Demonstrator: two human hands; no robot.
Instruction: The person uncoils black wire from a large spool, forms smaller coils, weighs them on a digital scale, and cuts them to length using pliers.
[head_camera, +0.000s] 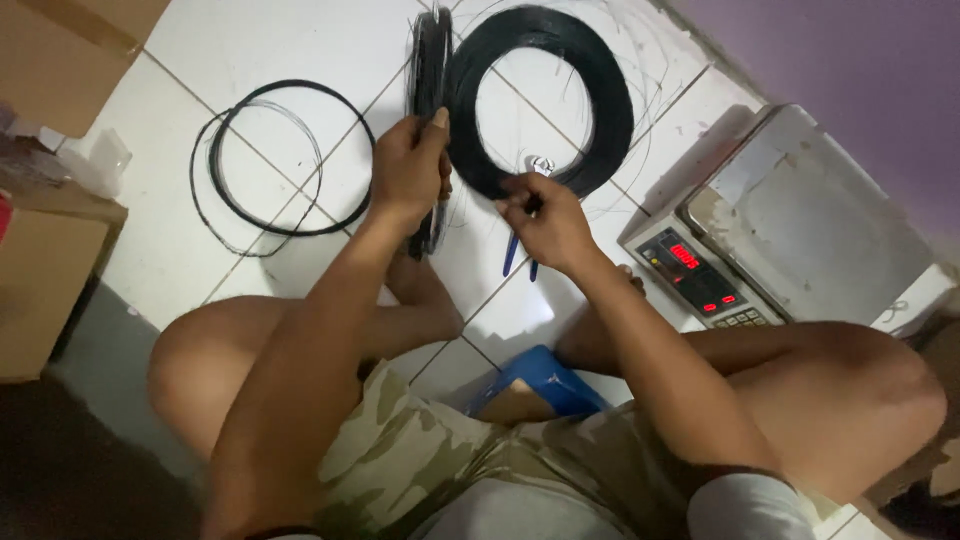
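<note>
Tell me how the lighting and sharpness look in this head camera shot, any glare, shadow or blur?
Head view: dim, bluish indoor light; the white tiled floor stays bright without hard glare; soft shadow under the legs at bottom left; the digital scale's red display glows, digits smeared; the left hand and right hand on the black wire coils look slightly soft.

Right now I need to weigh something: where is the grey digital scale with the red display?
In the head view, the grey digital scale sits on the white tiled floor at the right, by the purple wall.
</note>
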